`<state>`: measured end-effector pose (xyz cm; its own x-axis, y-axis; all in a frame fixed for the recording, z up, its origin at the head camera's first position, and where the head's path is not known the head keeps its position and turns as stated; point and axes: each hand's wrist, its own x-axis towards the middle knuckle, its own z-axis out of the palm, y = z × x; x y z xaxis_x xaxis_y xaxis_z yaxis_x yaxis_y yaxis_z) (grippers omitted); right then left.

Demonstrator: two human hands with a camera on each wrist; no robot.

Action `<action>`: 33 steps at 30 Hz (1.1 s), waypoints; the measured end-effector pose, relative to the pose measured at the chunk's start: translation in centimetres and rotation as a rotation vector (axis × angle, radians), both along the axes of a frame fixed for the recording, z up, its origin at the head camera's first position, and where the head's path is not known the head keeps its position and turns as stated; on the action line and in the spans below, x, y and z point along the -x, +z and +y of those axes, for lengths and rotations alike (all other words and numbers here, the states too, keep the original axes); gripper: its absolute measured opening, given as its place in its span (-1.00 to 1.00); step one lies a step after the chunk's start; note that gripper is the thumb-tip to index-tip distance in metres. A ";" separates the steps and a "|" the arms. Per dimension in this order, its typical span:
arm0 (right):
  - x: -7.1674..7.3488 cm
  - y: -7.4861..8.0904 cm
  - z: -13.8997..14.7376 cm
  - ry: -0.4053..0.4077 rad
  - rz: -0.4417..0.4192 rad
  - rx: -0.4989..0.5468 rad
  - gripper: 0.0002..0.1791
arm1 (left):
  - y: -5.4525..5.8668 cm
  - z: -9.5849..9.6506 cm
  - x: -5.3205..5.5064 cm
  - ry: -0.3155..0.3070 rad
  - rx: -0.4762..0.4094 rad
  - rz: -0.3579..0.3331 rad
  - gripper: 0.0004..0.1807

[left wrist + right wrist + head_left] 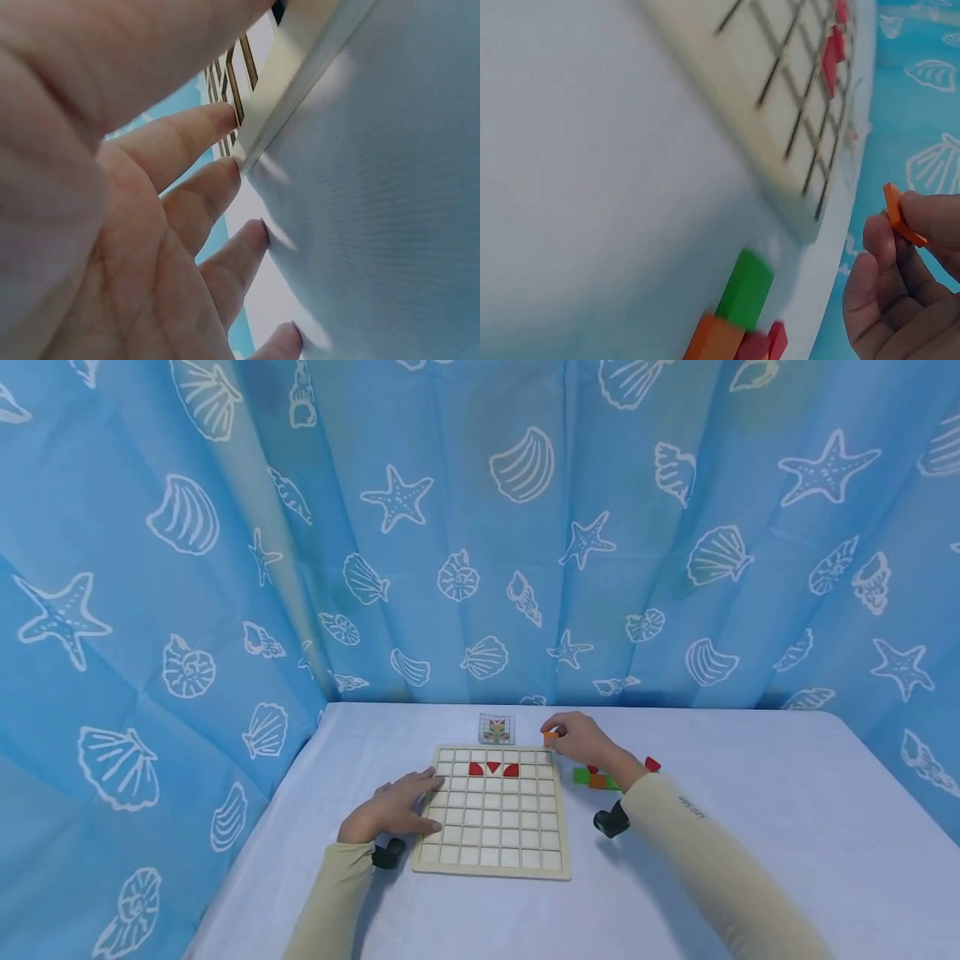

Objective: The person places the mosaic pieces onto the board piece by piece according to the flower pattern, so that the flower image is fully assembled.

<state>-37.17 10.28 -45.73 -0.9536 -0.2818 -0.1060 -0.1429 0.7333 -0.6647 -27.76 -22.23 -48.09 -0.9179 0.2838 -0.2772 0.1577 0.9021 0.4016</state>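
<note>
A cream grid board lies on the table, with two red quarter-round tiles and a red triangle tile in one row near its far side. My left hand rests at the board's left edge, fingers spread; in the left wrist view its fingertips touch the rim. Beyond the board's far right corner, my right hand pinches an orange tile between thumb and fingers, raised above the table.
Right of the board lie several loose pieces, among them a green block, an orange block and a red piece. A small pattern card lies behind the board. A blue shell-print curtain hangs behind the white table.
</note>
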 end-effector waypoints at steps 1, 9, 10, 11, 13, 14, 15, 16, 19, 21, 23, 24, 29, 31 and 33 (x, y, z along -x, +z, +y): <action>-0.2 0.1 -0.1 0.001 0.012 0.016 -0.65 | 0.1 0.1 0.0 0.003 0.000 -0.005 -0.11; -0.4 -0.7 -2.0 -0.067 0.074 0.126 -0.71 | 0.2 0.1 -0.2 -0.006 -0.003 -0.010 -0.12; -0.4 -0.9 -2.3 -0.072 0.073 0.137 -0.72 | 0.3 0.1 -0.3 -0.010 -0.002 -0.006 -0.12; -0.5 -1.1 -2.6 -0.083 0.066 0.150 -0.74 | 0.3 0.1 -0.3 -0.013 -0.003 -0.004 -0.12; -0.8 -1.4 -3.3 -0.083 0.056 0.169 -0.77 | 0.3 0.1 -0.3 -0.021 -0.006 0.001 -0.13; -0.9 -1.5 -3.6 -0.077 0.053 0.182 -0.78 | 0.3 0.1 -0.3 -0.022 -0.008 0.004 -0.13; -1.1 -1.6 -4.0 -0.071 0.051 0.192 -0.79 | 0.3 0.1 -0.4 -0.021 -0.007 0.007 -0.13; -1.3 -1.7 -4.4 -0.061 0.049 0.203 -0.79 | 0.4 0.2 -0.3 -0.019 -0.005 0.011 -0.13; -1.7 -1.9 -5.3 -0.029 0.054 0.226 -0.80 | 0.4 0.3 -0.3 -0.007 0.008 0.013 -0.12; -1.9 -1.9 -5.9 -0.019 0.055 0.232 -0.80 | 0.4 0.4 -0.2 0.001 0.015 0.012 -0.12; -2.2 -1.8 -6.4 -0.021 0.042 0.237 -0.79 | 0.5 0.4 -0.1 0.002 0.019 0.009 -0.11; -2.3 -1.8 -6.6 -0.021 0.036 0.233 -0.79 | 0.5 0.5 -0.1 0.003 0.022 0.006 -0.11; -2.8 -2.1 -7.5 0.021 0.037 0.221 -0.80 | 0.3 0.4 0.0 0.005 0.033 0.000 -0.10; -3.0 -2.3 -7.9 0.041 0.048 0.228 -0.82 | 0.3 0.3 0.0 0.001 0.029 0.000 -0.10; -3.2 -2.4 -8.4 0.057 0.057 0.229 -0.83 | 0.2 0.2 -0.1 -0.006 0.023 0.003 -0.11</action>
<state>-33.95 1.86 -48.14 -0.9381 -0.3457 0.0201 -0.2213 0.5538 -0.8027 -27.65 -22.06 -47.85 -0.9173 0.2828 -0.2805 0.1642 0.9101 0.3806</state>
